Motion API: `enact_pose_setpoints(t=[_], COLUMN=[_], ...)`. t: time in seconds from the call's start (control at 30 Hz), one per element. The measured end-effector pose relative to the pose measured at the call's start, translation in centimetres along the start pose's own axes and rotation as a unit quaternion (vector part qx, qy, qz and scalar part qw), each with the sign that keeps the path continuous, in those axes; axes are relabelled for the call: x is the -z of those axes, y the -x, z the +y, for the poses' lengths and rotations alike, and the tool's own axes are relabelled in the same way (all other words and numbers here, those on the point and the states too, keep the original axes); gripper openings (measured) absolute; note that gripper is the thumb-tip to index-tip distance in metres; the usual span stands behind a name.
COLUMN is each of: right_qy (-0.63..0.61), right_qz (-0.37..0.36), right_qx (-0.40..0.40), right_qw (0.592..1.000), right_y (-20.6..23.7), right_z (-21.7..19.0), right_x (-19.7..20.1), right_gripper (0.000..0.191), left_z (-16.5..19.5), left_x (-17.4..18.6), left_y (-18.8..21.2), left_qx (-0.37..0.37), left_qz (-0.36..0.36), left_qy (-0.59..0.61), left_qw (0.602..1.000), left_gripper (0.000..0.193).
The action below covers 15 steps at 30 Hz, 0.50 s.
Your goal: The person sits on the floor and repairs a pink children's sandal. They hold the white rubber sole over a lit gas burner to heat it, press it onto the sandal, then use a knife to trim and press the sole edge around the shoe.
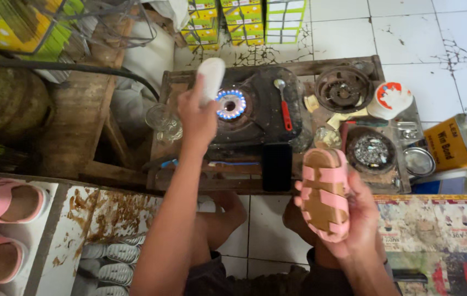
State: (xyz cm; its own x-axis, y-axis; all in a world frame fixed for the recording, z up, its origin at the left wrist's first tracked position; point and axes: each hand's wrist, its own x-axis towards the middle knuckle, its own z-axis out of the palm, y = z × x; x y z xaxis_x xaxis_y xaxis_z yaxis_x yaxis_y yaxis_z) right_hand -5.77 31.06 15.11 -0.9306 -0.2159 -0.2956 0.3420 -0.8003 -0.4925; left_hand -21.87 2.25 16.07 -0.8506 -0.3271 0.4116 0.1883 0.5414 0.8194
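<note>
Item, centre of frame: a white shoe sole [210,78] is clamped in the left hand [196,118] and held just above the lit blue flame of a small gas burner [230,104]; warming is judged under way, joining not yet done. Item, lower right: a pink strapped sandal upper [325,193], its underside smeared with tan glue, is gripped in the right hand [356,219], well apart from the sole. Rigid moulded rubber is seen against a sooty stove [261,109] and a red-handled tool [285,109].

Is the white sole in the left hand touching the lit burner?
Apart. The head view shows the white sole held beside the blue flame of the burner, with a gap.
</note>
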Motion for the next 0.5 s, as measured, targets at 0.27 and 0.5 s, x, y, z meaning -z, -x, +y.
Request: enact_pose_setpoints(t=[0.27,0.5], right_qy=[0.128,0.332], right_qz=[0.102,0.006], right_qx=[-0.007,-0.019], right_qw=[0.987,0.943], right_y=[-2.5,-12.9], right_z=[-1.2,-1.1], right_x=[-2.4,-6.6], right_gripper=[0.056,0.044], left_z=[-2.5,-1.5], left_x=[1.3,6.0], left_y=[0.4,0.9], left_qx=[-0.015,0.007], left_qz=[-0.069,-0.095], left_qy=[-0.006,0.031], left_qw=[0.997,0.995], left_gripper=[0.059,0.09])
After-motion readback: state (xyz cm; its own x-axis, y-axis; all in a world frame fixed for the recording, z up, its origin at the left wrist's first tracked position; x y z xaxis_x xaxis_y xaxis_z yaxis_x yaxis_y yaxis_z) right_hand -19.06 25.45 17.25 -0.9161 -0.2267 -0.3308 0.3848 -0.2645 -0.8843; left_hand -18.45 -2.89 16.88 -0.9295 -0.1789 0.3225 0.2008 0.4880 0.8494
